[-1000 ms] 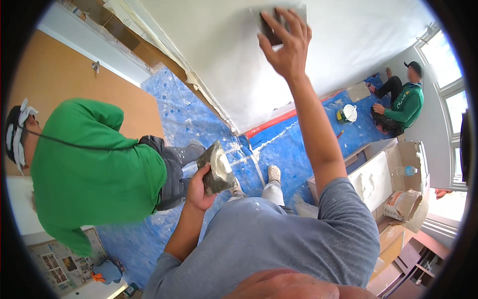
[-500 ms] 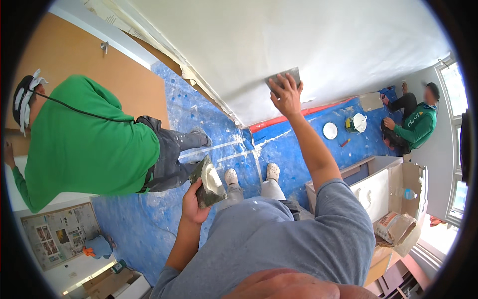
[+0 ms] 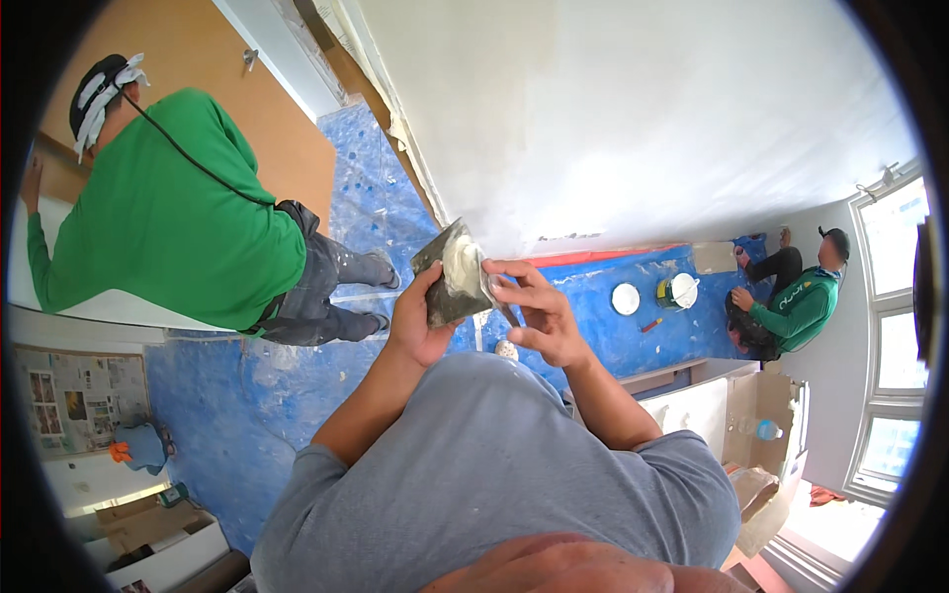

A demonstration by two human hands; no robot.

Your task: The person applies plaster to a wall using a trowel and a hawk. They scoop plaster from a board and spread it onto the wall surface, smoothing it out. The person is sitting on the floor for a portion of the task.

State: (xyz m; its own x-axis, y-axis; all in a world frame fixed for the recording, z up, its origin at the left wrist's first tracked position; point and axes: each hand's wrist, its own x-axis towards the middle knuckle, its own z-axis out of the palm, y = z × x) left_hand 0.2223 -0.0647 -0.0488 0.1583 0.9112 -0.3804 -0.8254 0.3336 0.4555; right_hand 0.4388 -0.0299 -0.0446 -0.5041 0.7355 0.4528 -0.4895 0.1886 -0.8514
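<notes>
My left hand grips a dark, smeared mortar board at chest height, tilted up on edge. A lump of white putty sits on its upper part. My right hand is pressed against the board's right side, fingers closed on a thin flat scraper whose blade lies against the board; most of the blade is hidden. The white wall rises just beyond both hands.
A person in a green shirt bends over at my left by a wooden door. Blue sheeting covers the floor. At the right, another person in green sits near a pail, with a cardboard box closer in.
My right hand has come down from high on the wall with the scraper to the board. My left hand has raised the board to meet it.
</notes>
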